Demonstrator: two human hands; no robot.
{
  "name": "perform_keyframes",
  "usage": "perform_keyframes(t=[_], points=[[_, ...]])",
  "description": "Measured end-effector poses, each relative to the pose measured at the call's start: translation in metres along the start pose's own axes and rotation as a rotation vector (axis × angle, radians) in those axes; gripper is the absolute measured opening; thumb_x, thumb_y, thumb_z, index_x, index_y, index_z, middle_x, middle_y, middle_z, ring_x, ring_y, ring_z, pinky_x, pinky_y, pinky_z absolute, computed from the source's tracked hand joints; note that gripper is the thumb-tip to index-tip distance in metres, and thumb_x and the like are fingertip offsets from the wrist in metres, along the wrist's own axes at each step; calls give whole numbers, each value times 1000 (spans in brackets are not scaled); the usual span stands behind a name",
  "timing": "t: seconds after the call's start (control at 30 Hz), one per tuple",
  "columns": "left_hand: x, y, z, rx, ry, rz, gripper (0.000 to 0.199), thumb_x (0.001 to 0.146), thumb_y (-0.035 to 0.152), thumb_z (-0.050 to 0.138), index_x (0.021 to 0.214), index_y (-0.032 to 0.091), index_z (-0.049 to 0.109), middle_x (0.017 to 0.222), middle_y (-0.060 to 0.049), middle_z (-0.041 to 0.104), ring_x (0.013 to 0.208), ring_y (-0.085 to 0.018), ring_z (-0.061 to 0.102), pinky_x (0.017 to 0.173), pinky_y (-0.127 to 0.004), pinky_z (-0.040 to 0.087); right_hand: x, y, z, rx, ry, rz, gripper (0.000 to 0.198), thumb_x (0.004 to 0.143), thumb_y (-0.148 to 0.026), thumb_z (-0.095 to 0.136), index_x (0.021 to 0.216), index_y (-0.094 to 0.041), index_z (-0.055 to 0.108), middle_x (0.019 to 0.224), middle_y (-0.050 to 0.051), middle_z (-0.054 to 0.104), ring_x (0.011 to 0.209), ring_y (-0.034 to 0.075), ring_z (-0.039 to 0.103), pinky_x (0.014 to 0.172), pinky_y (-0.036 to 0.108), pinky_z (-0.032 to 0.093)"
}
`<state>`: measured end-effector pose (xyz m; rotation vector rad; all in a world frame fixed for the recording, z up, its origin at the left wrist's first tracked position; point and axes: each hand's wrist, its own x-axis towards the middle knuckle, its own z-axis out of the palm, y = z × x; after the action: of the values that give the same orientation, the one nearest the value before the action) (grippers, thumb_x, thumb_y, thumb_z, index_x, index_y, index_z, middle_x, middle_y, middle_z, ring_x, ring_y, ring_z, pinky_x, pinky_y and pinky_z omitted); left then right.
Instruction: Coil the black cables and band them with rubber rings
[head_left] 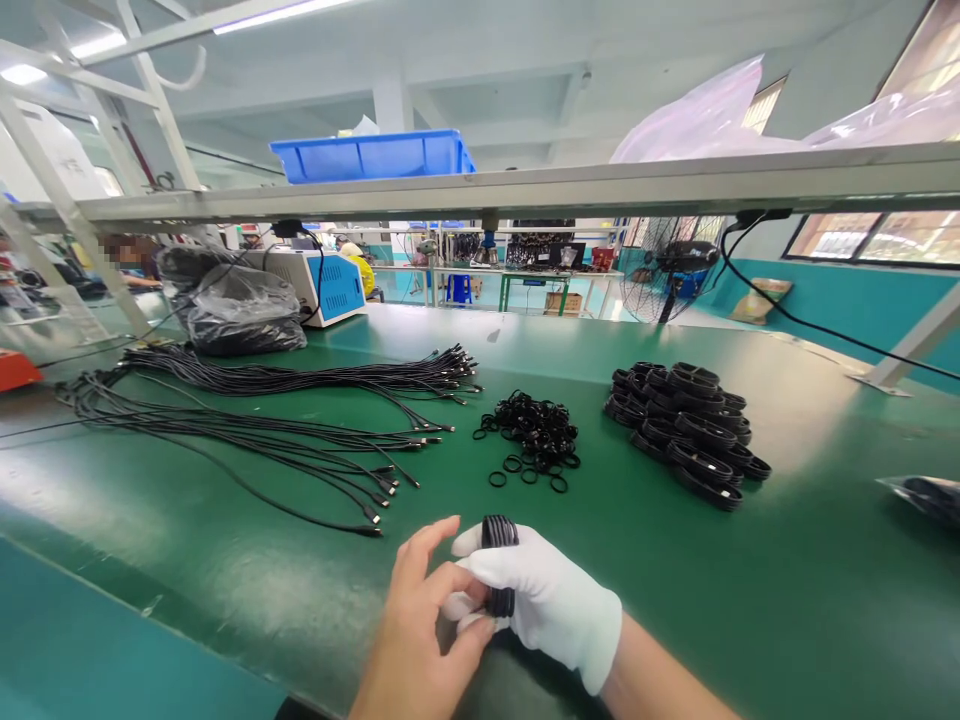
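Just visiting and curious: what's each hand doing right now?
Left hand: bare, partly curled at the cable coil; grip unclear.
Right hand: gloved, closed, holding that coil.

Teal lwr wall point(885, 290) w/ window point(900, 240) abv, grn tabletop point(570, 345), overhead lt point(277, 14)

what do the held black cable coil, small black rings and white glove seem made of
Looped black cable coil: probably plastic or rubber sheathing, smooth with soft sheen. Small thin black rings: likely rubber, glossy highlights; plastic possible. White glove: apparently fabric, matte, softly creased.
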<state>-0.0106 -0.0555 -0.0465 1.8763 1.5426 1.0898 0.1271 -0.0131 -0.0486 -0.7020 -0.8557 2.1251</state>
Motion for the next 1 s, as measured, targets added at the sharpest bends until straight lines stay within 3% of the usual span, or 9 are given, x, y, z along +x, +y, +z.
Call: perform_keyframes(t=[0.13,0.3,0.47,0.57,0.63,0.73,0.9,1.0], points=[[-6,-3,9,0,-13,-37,7,67,16,60,66,22,63,135,-5,44,123,-32,41,98,-48,39,0,2,3,27,-26,-35,31,60,-24,73,83,-13,56,52,-2,54,53,13,55,53,26,40],[-8,-6,7,21,-66,58,11,69,12,57,67,21,61,139,-5,39,124,-31,40,96,-44,41,1,5,2,23,-68,-4,30,61,-31,73,77,-13,54,52,-4,50,50,11,51,54,26,40],[-3,-8,-3,6,-153,124,10,73,14,57,71,21,64,138,-6,42,128,-31,35,104,-45,32,-2,1,3,-34,-107,-18,23,63,-25,70,66,-12,51,56,-2,51,54,10,53,55,23,42],[8,-7,-19,-147,-225,29,9,75,20,58,80,23,64,125,-6,55,116,-26,49,99,-40,38,-5,-2,3,-140,-74,16,27,60,-25,70,77,-10,56,67,2,57,59,13,58,52,24,47],[18,-3,-29,-197,-189,-39,9,78,22,54,82,22,63,105,-5,63,102,-22,57,91,-34,42,-7,-4,5,-200,-42,48,35,57,-25,72,86,-11,57,73,3,60,57,14,61,46,24,49],[27,6,-33,-151,-192,-57,9,78,19,54,82,22,62,86,0,64,85,-17,59,80,-28,44,-7,-5,7,-286,-79,106,26,56,-20,67,79,-10,59,62,2,60,44,10,56,39,19,46],[39,14,-33,-83,-294,-30,15,74,12,52,77,20,64,79,2,65,77,-15,58,73,-25,44,-6,-6,15,-307,-36,169,17,51,-17,63,66,-11,57,43,-3,52,34,9,49,31,16,40],[61,7,-41,-109,-458,-42,17,73,14,53,82,19,67,82,1,68,79,-16,60,73,-25,46,-5,-8,15,-268,76,160,22,49,-15,62,69,-12,55,46,-3,54,33,8,47,27,16,36]])
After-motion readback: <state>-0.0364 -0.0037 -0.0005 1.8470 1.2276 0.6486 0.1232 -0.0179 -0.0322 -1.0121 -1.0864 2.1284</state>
